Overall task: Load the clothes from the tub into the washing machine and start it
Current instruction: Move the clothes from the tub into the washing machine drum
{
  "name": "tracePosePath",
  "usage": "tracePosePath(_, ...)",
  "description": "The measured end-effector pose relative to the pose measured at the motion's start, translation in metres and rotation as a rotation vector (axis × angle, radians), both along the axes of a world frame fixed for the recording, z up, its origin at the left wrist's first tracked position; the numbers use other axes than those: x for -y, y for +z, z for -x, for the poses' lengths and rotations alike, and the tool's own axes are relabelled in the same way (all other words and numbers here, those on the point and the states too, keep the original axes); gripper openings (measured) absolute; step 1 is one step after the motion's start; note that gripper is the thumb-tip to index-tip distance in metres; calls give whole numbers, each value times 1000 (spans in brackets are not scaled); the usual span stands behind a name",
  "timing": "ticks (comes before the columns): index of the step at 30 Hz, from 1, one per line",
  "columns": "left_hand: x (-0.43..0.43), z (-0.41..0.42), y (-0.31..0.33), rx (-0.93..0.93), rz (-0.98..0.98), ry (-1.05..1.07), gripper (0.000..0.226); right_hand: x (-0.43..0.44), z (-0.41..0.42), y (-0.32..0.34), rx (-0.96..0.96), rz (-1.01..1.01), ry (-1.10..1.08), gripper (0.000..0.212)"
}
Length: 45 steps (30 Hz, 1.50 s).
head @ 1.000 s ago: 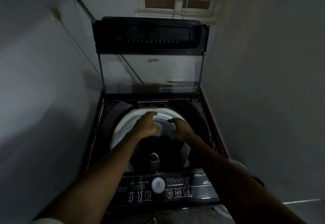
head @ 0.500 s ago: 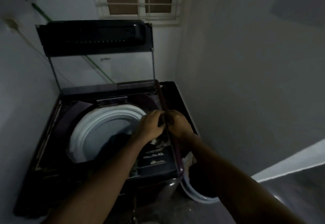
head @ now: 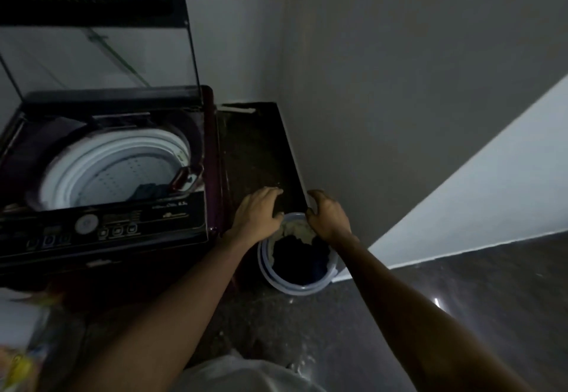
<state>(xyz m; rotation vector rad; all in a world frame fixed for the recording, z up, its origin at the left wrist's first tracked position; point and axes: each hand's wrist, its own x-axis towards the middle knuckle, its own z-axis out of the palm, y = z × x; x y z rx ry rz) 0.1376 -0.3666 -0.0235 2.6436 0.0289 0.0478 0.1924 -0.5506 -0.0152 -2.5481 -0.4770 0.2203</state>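
Lower left corner: blurred pale and yellow items (head: 18, 361); they cannot be identified.

Washing machine (head: 212, 158): top-loading unit, dark maroon casing, standing on the floor (head: 445, 275) against the back wall. The glass lid (head: 92, 56) is raised upright at the rear. The drum (head: 123, 152) is exposed, with a white rim and a perforated inner wall. A few dark garments (head: 150, 191) lie at the bottom of the drum. The control panel (head: 147, 222) runs along the front edge and carries a round white dial (head: 87, 223) with rows of small buttons beside it.

Tub (head: 295, 288): round, pale plastic, on the floor just beside the machine's right front corner, near the side wall (head: 399, 84). It holds a pile of dark clothes (head: 301, 259), with a pale cloth (head: 293, 228) at the far rim.

Left hand (head: 256, 213): palm down above the tub's far-left rim, fingers spread and nearly straight, grasping nothing. The thumb lies at the edge of the pale cloth; contact cannot be confirmed.

Right hand (head: 329, 216): palm down above the far-right rim, fingers loosely bent in a claw, nothing visible between them. The heel of the hand overlaps the pale cloth.
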Motion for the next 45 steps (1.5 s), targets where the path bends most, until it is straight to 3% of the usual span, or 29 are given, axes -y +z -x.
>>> tracePosePath(10, 28, -11, -35, -78, -54, -69, 57, 44, 12, -40, -107, 42, -130, 56)
tracePosePath(21, 51, -35, -99, -188, -49, -72, 46, 76, -10, -100, -182, 86, -151, 36)
tracePosePath(25, 59, -51, -155, -199, -16, -24, 45, 81, -33, -160, -217, 140, -109, 39)
tracePosePath(37, 59, -84, -417, -269, 54, 11, 54, 51, -85, -418, -254, 400, 68, 52)
tracePosePath(41, 55, -70, -445, -290, 81, 50, 51, 46, -82, -435, -202, 447, 66, 32)
tracePosePath(45, 54, -54, -421, -387, 267, 167, 47, 45, -75, -392, -156, 220, -13, 25)
